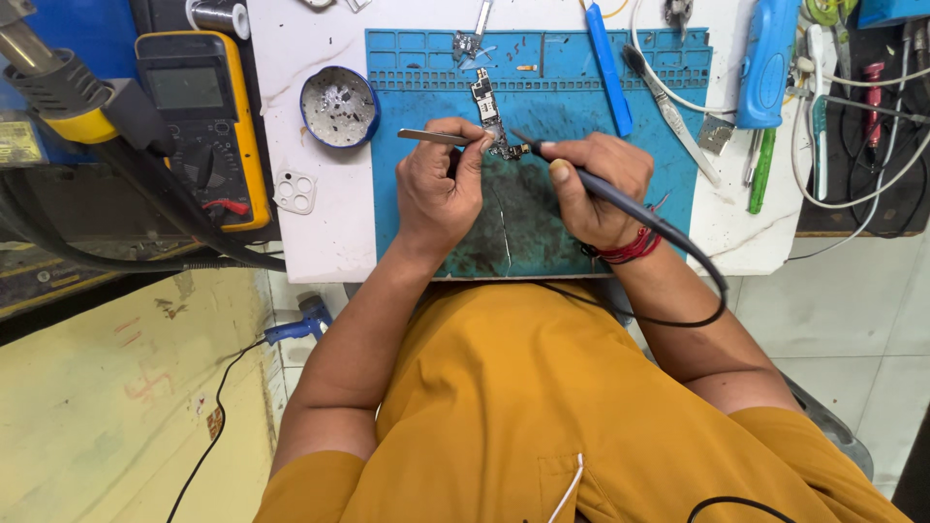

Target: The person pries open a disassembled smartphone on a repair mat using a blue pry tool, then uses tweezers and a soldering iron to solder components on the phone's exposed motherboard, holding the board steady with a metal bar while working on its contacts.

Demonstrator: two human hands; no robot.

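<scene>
Blue silicone work mat (668,184) under narrow green phone circuit board (485,107); my left hand (438,184) pinches steel tweezers (431,137), my right hand (601,189) clenches black corded soldering iron (620,200). Best keep tip steady, touch briefly. Board lies just beyond fingertips, tip at its lower end

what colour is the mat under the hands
Blue, stained dark in the middle; the mat shows best in the head view.

A circuit board (486,108) lies on a mat (417,77) atop the bench (320,223); a round tin (338,107) sits left of the mat, a multimeter (199,121) farther left.
</scene>
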